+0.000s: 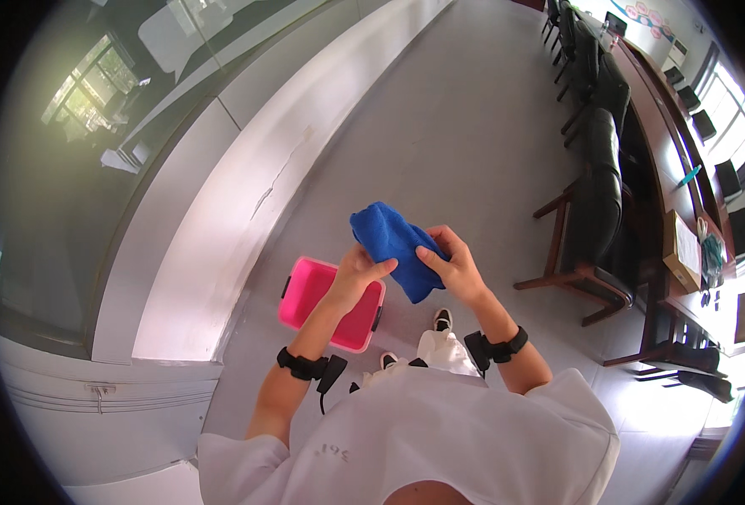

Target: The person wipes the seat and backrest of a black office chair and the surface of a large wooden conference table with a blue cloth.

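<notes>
Both my hands grip a folded blue cloth [394,243] in front of my body, above the floor. My left hand [359,274] has its thumb on the cloth's lower left edge, with its other fingers tucked behind. On the right side of the cloth, my right hand [454,262] pinches it, thumb on top and fingers partly hidden underneath. Below my left forearm, a pink plastic tub [359,322] with dark handles stands on the floor. The forearm covers part of the tub, and the visible part of its inside shows only pink plastic.
A white ledge [233,208] with a cracked face runs along the left, below a glass pane [69,208]. Black chairs [593,214] line a long wooden table [669,170] on the right. A cardboard box [681,252] sits on the table. Grey floor [467,120] stretches ahead.
</notes>
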The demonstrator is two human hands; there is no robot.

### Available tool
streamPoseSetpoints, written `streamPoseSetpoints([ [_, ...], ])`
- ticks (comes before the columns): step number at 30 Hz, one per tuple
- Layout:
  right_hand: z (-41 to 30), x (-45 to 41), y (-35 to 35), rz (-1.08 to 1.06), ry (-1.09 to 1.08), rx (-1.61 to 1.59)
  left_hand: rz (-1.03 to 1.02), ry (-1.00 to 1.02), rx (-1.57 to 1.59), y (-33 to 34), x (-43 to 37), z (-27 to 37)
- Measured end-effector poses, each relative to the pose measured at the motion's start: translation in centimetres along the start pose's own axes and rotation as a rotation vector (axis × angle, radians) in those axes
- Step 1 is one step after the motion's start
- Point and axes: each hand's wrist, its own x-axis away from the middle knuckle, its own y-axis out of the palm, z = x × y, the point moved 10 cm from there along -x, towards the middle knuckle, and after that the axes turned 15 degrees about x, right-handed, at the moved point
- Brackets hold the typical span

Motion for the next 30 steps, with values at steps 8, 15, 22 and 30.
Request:
streamPoseSetpoints([
  [8, -1.8, -0.7, -11.5, -0.047, -0.192, -0.169, -0.24, 0.228, -0.364, 13.1, -7.0, 0.3],
  [15, 0.8, -2.9, -24.6, 0.029, -0.023, 0.111, -0.361, 0.19, -0.251, 19.8, -16.1, -3.2],
  [22, -4.6, -4.4, -34.3, 0.361, -0.351, 0.272, -0.319, 0.335, 0.083, 26.5, -22.4, 0.8],
  [30, -12.7, -7.6, -39.9, 0.565, -0.796, 0.15, -0.891, 0.402, 0.304, 33.5, -30.5, 7.4],
])
